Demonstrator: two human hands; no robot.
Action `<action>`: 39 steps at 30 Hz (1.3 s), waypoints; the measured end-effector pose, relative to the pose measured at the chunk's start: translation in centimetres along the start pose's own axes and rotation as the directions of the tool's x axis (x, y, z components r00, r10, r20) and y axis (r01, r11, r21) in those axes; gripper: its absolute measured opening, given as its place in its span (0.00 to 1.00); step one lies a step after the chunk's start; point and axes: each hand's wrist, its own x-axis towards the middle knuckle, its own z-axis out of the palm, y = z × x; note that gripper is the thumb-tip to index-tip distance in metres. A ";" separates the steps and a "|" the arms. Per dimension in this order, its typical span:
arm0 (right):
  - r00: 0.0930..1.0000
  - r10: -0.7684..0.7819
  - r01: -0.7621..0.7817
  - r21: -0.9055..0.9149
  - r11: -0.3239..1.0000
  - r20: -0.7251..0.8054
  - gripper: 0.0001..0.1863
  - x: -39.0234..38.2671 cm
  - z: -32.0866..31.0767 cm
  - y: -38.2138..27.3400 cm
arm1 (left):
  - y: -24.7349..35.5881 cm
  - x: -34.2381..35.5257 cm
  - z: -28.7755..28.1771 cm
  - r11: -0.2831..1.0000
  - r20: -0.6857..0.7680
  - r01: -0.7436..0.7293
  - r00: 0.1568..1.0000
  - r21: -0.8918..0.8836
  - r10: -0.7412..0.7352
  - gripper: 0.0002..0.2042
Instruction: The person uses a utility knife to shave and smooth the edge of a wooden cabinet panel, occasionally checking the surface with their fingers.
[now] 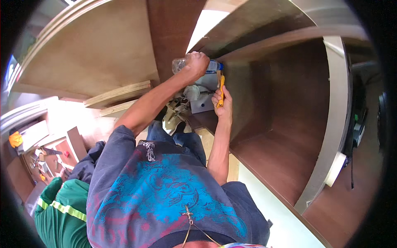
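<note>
Two grips | left hand point(197, 63) curled round bottle point(179, 65), middle hidden | right hand point(224, 104) curled round yellow tool point(222, 82), tip unclear

1. This looks like a woodworking or furniture workshop.
2. A large plywood panel point(95, 49) with layered edges fills the upper left.
3. An open brown cabinet point(291, 87) takes up the right.
4. A handsaw point(52, 151) lies among clutter near a co-worker in green, reflective-striped clothing point(65, 225).

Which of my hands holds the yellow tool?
Your right hand holds the yellow tool; the left hand, higher up, grips a clear bottle with a blue cap.
</note>
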 end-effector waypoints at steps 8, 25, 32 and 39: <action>0.998 -0.044 0.043 -0.014 0.999 -0.051 0.14 0.4 -0.9 0.1 | 2.2 2.0 -4.7 0.971 0.166 -0.130 0.981 0.201 0.097 0.09; 0.896 -0.387 0.242 -0.494 0.835 -0.216 0.11 -0.1 2.0 2.5 | -3.6 -9.2 7.8 0.783 -0.174 -0.028 0.979 -0.621 -0.103 0.28; 0.767 -0.602 0.325 -0.674 0.664 -0.223 0.17 3.5 4.0 6.3 | -3.9 -13.1 9.1 0.690 0.072 0.145 0.988 -0.709 -0.134 0.30; 0.703 -0.633 0.312 -0.660 0.684 -0.324 0.14 4.7 5.0 6.1 | -6.3 -15.1 8.2 0.701 -0.007 0.093 0.990 -0.707 -0.139 0.33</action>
